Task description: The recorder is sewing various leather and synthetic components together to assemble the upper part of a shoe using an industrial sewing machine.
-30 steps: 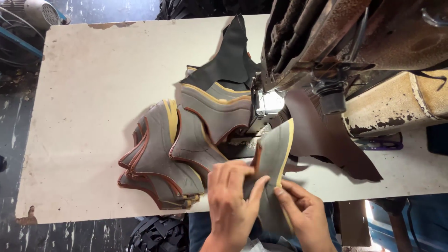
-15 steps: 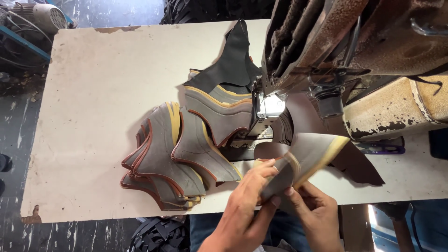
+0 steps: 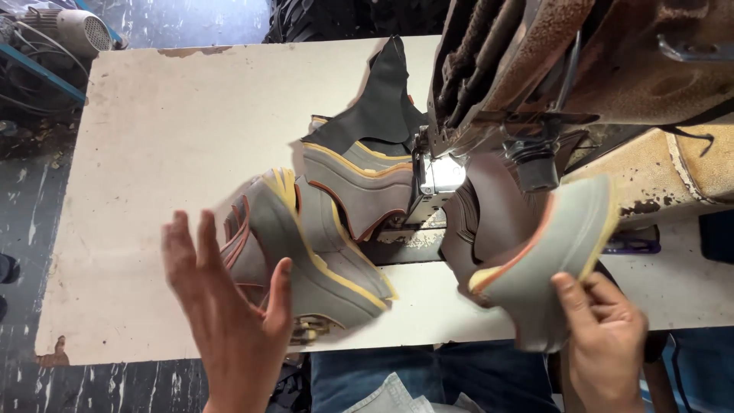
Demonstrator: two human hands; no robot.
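matt grey leather piece (image 3: 550,252), rusty metal sewing machine (image 3: 581,69), worn tabletop (image 3: 176,138)

One head camera looks steeply down, close over the table (image 3: 153,115), with the sewing machine (image 3: 581,69) near its upper right

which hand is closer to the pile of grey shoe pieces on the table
Left. The left hand hovers open right at the near edge of the pile of grey shoe pieces. The right hand is off to the pile's right, gripping a separate grey piece.
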